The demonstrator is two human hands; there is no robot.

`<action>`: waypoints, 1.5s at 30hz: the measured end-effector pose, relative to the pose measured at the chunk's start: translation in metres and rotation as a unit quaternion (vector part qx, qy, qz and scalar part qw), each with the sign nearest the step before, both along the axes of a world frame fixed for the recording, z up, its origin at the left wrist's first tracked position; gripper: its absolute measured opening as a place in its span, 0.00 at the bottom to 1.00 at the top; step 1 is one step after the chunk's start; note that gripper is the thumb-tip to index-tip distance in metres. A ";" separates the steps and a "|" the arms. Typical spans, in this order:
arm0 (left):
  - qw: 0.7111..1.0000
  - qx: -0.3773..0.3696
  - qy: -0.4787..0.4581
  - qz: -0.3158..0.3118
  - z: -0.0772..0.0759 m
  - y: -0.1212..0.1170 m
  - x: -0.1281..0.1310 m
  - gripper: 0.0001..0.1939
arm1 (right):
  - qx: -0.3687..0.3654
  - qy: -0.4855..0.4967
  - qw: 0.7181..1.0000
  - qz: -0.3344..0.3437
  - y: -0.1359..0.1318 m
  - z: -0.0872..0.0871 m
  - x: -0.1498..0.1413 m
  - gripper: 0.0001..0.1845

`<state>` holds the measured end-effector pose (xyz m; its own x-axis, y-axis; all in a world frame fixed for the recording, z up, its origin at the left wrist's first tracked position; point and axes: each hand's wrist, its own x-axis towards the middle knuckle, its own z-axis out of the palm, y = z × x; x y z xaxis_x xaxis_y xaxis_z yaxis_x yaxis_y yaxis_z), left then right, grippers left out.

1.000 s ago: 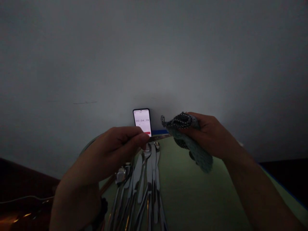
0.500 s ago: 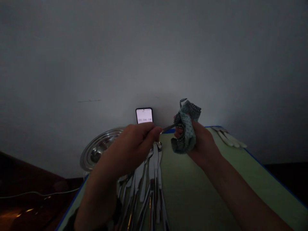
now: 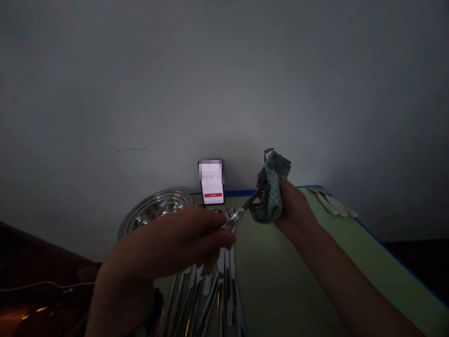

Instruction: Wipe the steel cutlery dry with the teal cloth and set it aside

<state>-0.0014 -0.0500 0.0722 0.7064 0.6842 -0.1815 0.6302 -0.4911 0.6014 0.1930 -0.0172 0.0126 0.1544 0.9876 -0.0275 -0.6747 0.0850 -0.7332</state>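
Observation:
My left hand [image 3: 189, 238] is closed around one end of a piece of metal cutlery [image 3: 242, 211] that slants up to the right. Its far end disappears into a green and black-white checked cloth [image 3: 271, 201], so I cannot tell whether it is a knife, fork or spoon. The cloth is bunched in my closed right hand [image 3: 294, 206], wrapped about that end. Below my left hand, several knives and other cutlery [image 3: 219, 299] lie lengthwise on the green table [image 3: 291, 281]; my hand hides part of them.
A phone [image 3: 213, 189] with a lit screen leans against the wall at the table's blue back edge. Left of it is a round shiny metal dish [image 3: 157, 206], partly behind my left hand. White-handled cutlery [image 3: 333, 203] lies at the back right corner. A pale cable [image 3: 49, 283] runs at left.
My left hand has dropped lower, exposing more of the cutlery, which now tilts more steeply. My right hand has turned the cloth upright around its end and then stayed nearly still.

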 end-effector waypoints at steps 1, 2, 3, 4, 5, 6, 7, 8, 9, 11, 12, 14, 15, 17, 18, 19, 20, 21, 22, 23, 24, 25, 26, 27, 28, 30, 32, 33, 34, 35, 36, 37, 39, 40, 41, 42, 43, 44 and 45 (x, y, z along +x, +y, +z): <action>1.000 -0.016 0.000 -0.009 0.001 0.000 0.001 0.16 | 0.004 -0.001 1.000 0.003 0.000 -0.002 -0.002 0.09; 0.999 -0.028 -0.003 -0.017 0.002 0.000 0.002 0.16 | 0.006 -0.001 1.000 0.005 0.000 -0.003 -0.003 0.08; 0.999 -0.033 -0.007 -0.019 0.003 0.000 0.004 0.16 | 0.006 -0.001 1.000 0.007 0.000 -0.005 -0.004 0.08; 0.999 -0.033 -0.011 -0.016 0.003 0.000 0.006 0.16 | 0.005 0.001 1.000 0.010 0.000 -0.006 -0.005 0.08; 0.999 -0.032 -0.013 -0.010 0.003 0.001 0.008 0.16 | 0.004 0.003 1.000 0.012 0.000 -0.006 -0.005 0.08; 1.000 -0.028 -0.014 -0.003 0.002 0.002 0.011 0.16 | 0.005 0.004 1.000 0.014 0.000 -0.005 -0.004 0.08; 1.000 -0.022 -0.013 0.004 0.000 0.003 0.013 0.17 | 0.005 0.003 1.000 0.016 -0.001 -0.004 -0.003 0.07; 1.000 -0.016 -0.010 0.011 -0.001 0.004 0.015 0.17 | 0.006 0.001 1.000 0.016 -0.001 -0.002 -0.002 0.07; 1.000 -0.009 -0.008 0.018 -0.003 0.006 0.017 0.17 | 0.004 -0.001 1.000 0.015 -0.002 0.000 -0.001 0.07; 1.000 -0.007 -0.007 0.028 -0.007 0.009 0.023 0.16 | 0.002 -0.003 1.000 0.017 -0.003 0.002 0.000 0.07; 0.999 -0.016 -0.010 0.029 -0.009 0.010 0.025 0.16 | 0.001 -0.004 1.000 0.021 -0.003 0.003 -0.001 0.07; 0.998 -0.046 -0.026 0.028 -0.009 0.013 0.030 0.15 | 0.002 -0.011 0.999 0.037 -0.003 0.002 -0.003 0.07; 0.997 -0.060 -0.035 0.028 -0.009 0.014 0.031 0.15 | 0.005 -0.022 0.999 0.048 -0.004 0.002 -0.004 0.08; 0.996 -0.063 -0.049 0.045 -0.007 0.015 0.029 0.13 | 0.012 -0.063 0.996 0.063 -0.004 0.001 -0.007 0.10; 0.995 -0.053 -0.053 0.061 -0.006 0.016 0.026 0.13 | 0.018 -0.093 0.993 0.067 -0.005 0.001 -0.007 0.12; 0.995 -0.037 -0.056 0.078 -0.005 0.017 0.022 0.12 | 0.027 -0.130 0.989 0.072 -0.006 0.001 -0.007 0.13; 0.993 -0.019 -0.059 0.096 -0.004 0.017 0.018 0.13 | 0.037 -0.169 0.981 0.083 -0.006 0.002 -0.006 0.15; 0.992 0.001 -0.061 0.111 -0.003 0.018 0.013 0.13 | 0.048 -0.209 0.972 0.101 -0.007 0.002 -0.005 0.16; 0.990 0.022 -0.066 0.125 -0.003 0.019 0.009 0.15 | 0.059 -0.248 0.959 0.122 -0.008 0.003 -0.003 0.16; 0.986 0.054 -0.069 0.141 -0.003 0.020 0.005 0.16 | 0.070 -0.287 0.944 0.146 -0.009 0.004 0.000 0.15; 0.980 0.093 -0.074 0.159 -0.004 0.021 0.003 0.17 | 0.083 -0.326 0.927 0.168 -0.009 0.006 0.003 0.15; 0.970 0.138 -0.081 0.184 -0.004 0.023 0.002 0.18 | 0.098 -0.366 0.906 0.186 -0.010 0.006 0.006 0.14; 0.956 0.182 -0.091 0.210 -0.004 0.024 0.002 0.18 | 0.118 -0.406 0.883 0.202 -0.011 0.007 0.009 0.14; 0.943 0.215 -0.101 0.232 -0.004 0.025 0.003 0.17 | 0.140 -0.447 0.856 0.219 -0.012 0.008 0.011 0.13; 0.935 0.233 -0.111 0.245 -0.004 0.025 0.005 0.16 | 0.164 -0.486 0.826 0.235 -0.014 0.010 0.012 0.12; 0.937 0.233 -0.113 0.233 -0.003 0.026 0.009 0.15 | 0.207 -0.553 0.766 0.254 -0.018 0.012 0.013 0.10; 0.955 0.215 -0.087 0.184 -0.003 0.025 0.012 0.17 | 0.235 -0.601 0.722 0.251 -0.022 0.014 0.012 0.10; 0.962 0.210 -0.064 0.162 -0.002 0.025 0.013 0.18 | 0.243 -0.618 0.706 0.245 -0.024 0.015 0.011 0.10; 0.967 0.207 -0.039 0.146 -0.002 0.024 0.013 0.19 | 0.250 -0.630 0.694 0.241 -0.025 0.016 0.010 0.10; 0.969 0.206 -0.016 0.137 -0.003 0.024 0.014 0.20 | 0.256 -0.638 0.685 0.242 -0.026 0.016 0.009 0.10; 0.969 0.207 0.006 0.133 -0.003 0.024 0.014 0.21 | 0.262 -0.643 0.677 0.246 -0.027 0.017 0.009 0.10; 0.969 0.208 0.024 0.129 -0.003 0.024 0.014 0.20 | 0.266 -0.646 0.669 0.254 -0.027 0.017 0.010 0.09; 0.968 0.215 0.040 0.122 -0.005 0.024 0.014 0.20 | 0.264 -0.653 0.652 0.281 -0.026 0.018 0.014 0.10; 0.968 0.216 0.040 0.118 -0.005 0.025 0.014 0.19 | 0.257 -0.658 0.642 0.299 -0.025 0.019 0.017 0.10; 0.969 0.215 0.038 0.115 -0.006 0.025 0.014 0.19 | 0.246 -0.663 0.633 0.314 -0.025 0.019 0.020 0.11; 0.970 0.215 0.035 0.112 -0.006 0.026 0.014 0.19 | 0.235 -0.668 0.629 0.320 -0.025 0.018 0.022 0.11; 0.969 0.216 0.032 0.113 -0.006 0.026 0.014 0.19 | 0.225 -0.672 0.632 0.312 -0.025 0.017 0.023 0.11; 0.968 0.221 0.032 0.117 -0.006 0.027 0.014 0.19 | 0.219 -0.674 0.642 0.293 -0.025 0.017 0.024 0.13; 0.965 0.229 0.034 0.124 -0.007 0.028 0.014 0.19 | 0.215 -0.674 0.656 0.265 -0.026 0.015 0.023 0.15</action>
<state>0.0127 -0.0223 0.0656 0.5076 0.8502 0.1398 0.7930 -0.5244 0.3100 0.2164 -0.0431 0.0280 -0.6151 0.7845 0.0791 0.5425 0.4938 -0.6796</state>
